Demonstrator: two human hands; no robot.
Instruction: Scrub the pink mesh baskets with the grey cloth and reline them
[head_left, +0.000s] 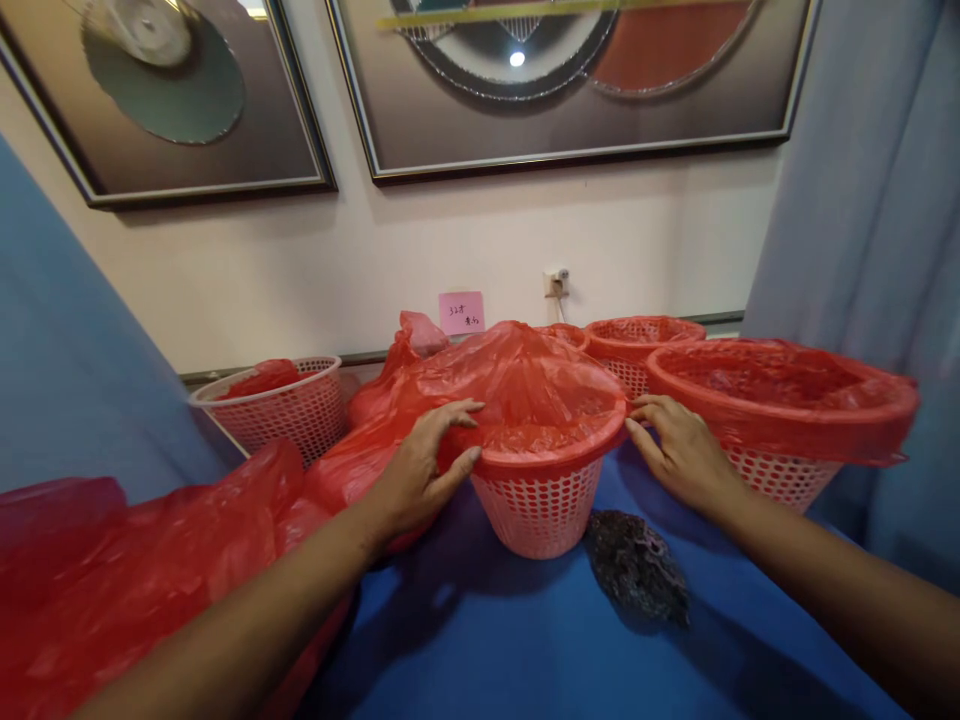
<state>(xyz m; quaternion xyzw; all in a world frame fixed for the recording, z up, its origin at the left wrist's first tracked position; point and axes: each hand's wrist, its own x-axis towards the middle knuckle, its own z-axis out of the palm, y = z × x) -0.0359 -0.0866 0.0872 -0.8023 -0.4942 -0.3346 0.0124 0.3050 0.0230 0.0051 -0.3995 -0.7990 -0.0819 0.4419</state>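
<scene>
on the blue table (495, 640), beside a dark lump (637, 570), a basket (540, 510) lined with a red bag (517, 380) stands between the left hand (416, 465), thumb and fingers parted, and the right hand (686, 450), whose grip i cannot tell, before a wall (300, 280).

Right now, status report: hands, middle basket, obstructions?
Left hand at middle basket, left side; right hand, right side. Basket upright, red plastic over rim. Dark lump beside base.

Five perforated baskets (536, 510), one dark lump (637, 567) — two framed pictures (525, 125), one pink note (461, 313), one socket (556, 284)
</scene>
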